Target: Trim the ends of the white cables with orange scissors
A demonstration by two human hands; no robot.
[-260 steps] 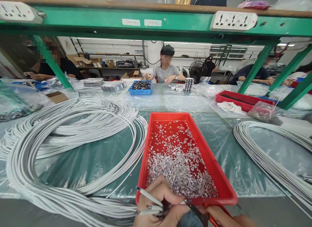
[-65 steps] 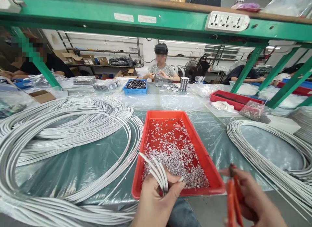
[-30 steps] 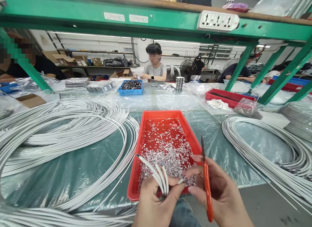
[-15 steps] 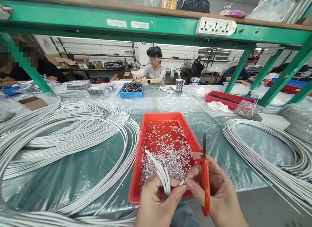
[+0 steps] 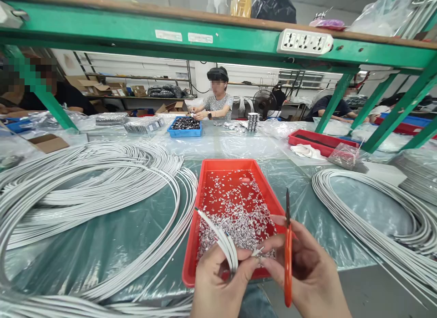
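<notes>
The left hand (image 5: 218, 286) is gripping a small bundle of white cable ends (image 5: 221, 240), fanned up toward 11 o'clock over the near rim of the red tray (image 5: 189, 263). The right hand (image 5: 307, 277) is closing around orange-handled cutters (image 5: 287, 259), blade pointing to 12 o'clock, while its fingertips (image 5: 264, 262) are pinching at one cable tip held by the left thumb. Both hands are working at the table's near edge, at 6 o'clock.

Open plastic-covered table is lying between the tray and the white cable coils (image 5: 85, 195) at 9 o'clock, and again before the second coil (image 5: 368, 217) at 3 o'clock. A green shelf beam (image 5: 136, 33) is crossing low overhead at 12 o'clock.

The red tray is holding a heap of small silvery metal pieces (image 5: 239, 217). At 12 o'clock a blue bin (image 5: 184, 132) is holding dark parts; at 2 o'clock another red tray (image 5: 321, 142) is sitting beside a white cloth.

Two white labels on the beam are too small to read.
</notes>
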